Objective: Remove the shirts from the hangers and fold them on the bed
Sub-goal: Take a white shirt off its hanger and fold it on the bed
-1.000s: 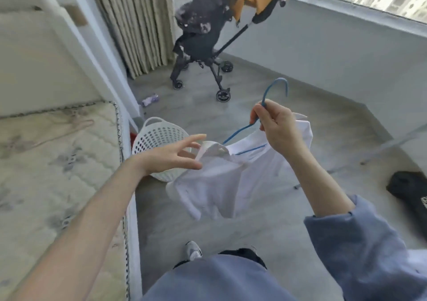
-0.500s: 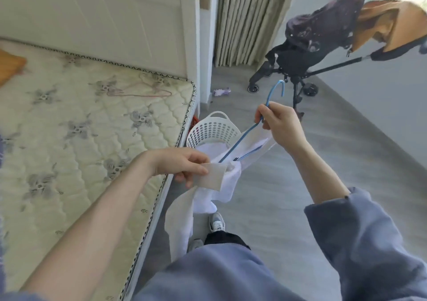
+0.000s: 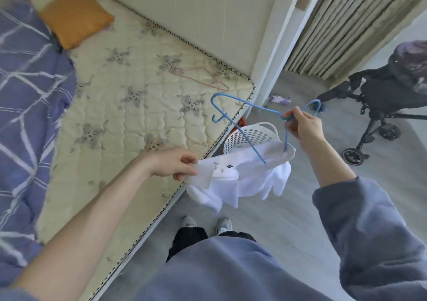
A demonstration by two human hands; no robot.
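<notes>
A white shirt (image 3: 245, 178) hangs in the air beside the bed's edge, over the floor. My left hand (image 3: 172, 165) pinches its collar at the left. My right hand (image 3: 305, 127) grips a blue wire hanger (image 3: 240, 103) near its hook. One end of the hanger has come out of the shirt and points over the mattress (image 3: 129, 115); the other end still sits inside the shirt's right side. A pink hanger (image 3: 196, 77) lies on the mattress near the footboard.
A white laundry basket (image 3: 251, 134) stands on the floor behind the shirt, against the bed's corner. A dark stroller (image 3: 383, 97) is at the right. A blue quilt (image 3: 25, 106) and an orange pillow (image 3: 76, 16) lie on the bed's left side.
My view swung left toward the bed. My left hand took hold of the collar and pulled it left, and the hanger's left end slid out of the shirt.
</notes>
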